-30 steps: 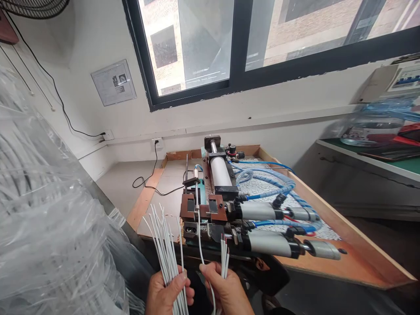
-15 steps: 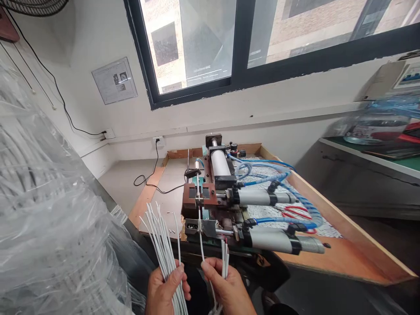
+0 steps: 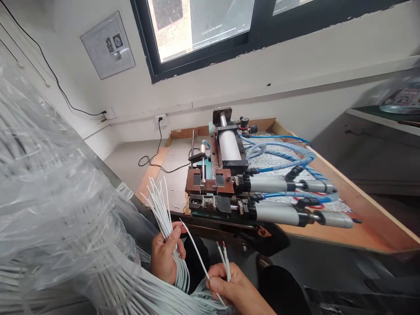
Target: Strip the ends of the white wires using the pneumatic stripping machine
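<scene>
A bundle of thin white cables point(image 3: 161, 209) rises out of my left hand point(image 3: 168, 253), whose fingers are closed around it. My right hand point(image 3: 231, 283) pinches a single white cable point(image 3: 196, 247) that slants up to the left, its tip close to my left fingers. Several short cable ends point(image 3: 225, 261) with reddish tips also stand up from the right-hand grip. Beyond both hands is a pneumatic machine point(image 3: 211, 181) with two clamping jaw sets; its jaws stand apart, with no cable seen between them.
Plastic-wrapped white cables point(image 3: 65, 210) fill the left side. The machine sits in a wooden-edged tray point(image 3: 370, 223), with blue air hoses point(image 3: 285, 164) and cylinders point(image 3: 278, 213) to the right. Small white scraps point(image 3: 176, 206) lie left of the jaws. A shelf point(image 3: 387, 119) is at right.
The single cable has come out of the machine's jaws and down toward me in my right hand. The jaws have moved apart. The view has tilted downward.
</scene>
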Motion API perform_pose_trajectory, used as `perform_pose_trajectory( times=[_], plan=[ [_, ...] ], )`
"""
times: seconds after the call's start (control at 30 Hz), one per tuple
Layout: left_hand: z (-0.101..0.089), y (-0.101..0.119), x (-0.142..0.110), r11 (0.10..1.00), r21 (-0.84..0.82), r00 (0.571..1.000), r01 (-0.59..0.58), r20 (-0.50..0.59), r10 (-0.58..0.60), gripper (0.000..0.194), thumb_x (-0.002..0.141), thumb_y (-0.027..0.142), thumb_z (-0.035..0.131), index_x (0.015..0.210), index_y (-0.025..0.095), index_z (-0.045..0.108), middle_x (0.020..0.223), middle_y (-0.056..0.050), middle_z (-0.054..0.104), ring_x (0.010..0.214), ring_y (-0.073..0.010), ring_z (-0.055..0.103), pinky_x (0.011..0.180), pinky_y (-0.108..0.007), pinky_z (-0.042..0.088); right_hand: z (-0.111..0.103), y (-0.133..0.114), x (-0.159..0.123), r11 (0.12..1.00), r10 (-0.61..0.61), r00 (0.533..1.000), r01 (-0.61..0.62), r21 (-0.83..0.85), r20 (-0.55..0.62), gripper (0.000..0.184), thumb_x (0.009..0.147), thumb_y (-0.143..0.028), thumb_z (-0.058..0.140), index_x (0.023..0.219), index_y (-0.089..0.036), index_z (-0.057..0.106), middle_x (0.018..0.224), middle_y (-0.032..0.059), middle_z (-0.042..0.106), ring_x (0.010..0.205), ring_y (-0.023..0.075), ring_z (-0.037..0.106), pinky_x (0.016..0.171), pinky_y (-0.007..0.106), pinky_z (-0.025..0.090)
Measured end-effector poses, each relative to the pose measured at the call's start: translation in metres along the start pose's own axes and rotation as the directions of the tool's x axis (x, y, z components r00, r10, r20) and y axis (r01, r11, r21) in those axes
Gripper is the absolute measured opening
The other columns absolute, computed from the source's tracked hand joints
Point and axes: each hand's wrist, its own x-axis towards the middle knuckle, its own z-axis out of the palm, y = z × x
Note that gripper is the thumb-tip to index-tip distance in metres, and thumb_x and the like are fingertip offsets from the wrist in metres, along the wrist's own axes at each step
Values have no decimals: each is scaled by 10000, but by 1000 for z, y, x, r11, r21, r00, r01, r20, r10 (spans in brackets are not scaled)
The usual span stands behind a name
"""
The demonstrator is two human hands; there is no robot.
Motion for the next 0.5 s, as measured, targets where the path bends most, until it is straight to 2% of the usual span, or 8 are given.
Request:
perform_pose_trajectory(
  times=[0.2,0.37,0.5],
  plan=[
    [-2,0,2,1000,4,1000,-9,3,9,177,624,273,651,719,126,623,545,23,572,335,-41,403,321,-191,285,0,-7,-3,999,27,998,-26,-20,55,326,535,-448,677,520,-128,614,424,-18,504,395,63,229,430,238,116],
    [-1,0,1,1000,-12,1000,12,11,-12,127,636,232,635,588,129,580,430,48,508,331,-50,398,336,-193,291,-4,-2,-3,1000,16,994,-15,-11,105,361,538,-483,662,488,-133,591,431,-22,493,391,58,220,432,238,120],
    [0,1,2,998,-54,1000,23,-13,-23,208,662,228,601,491,141,520,373,68,447,310,-42,365,335,-189,289,-14,4,-1,999,33,985,-35,5,168,339,556,-467,661,520,-135,604,445,-17,499,394,61,231,425,233,127]
  ],
)
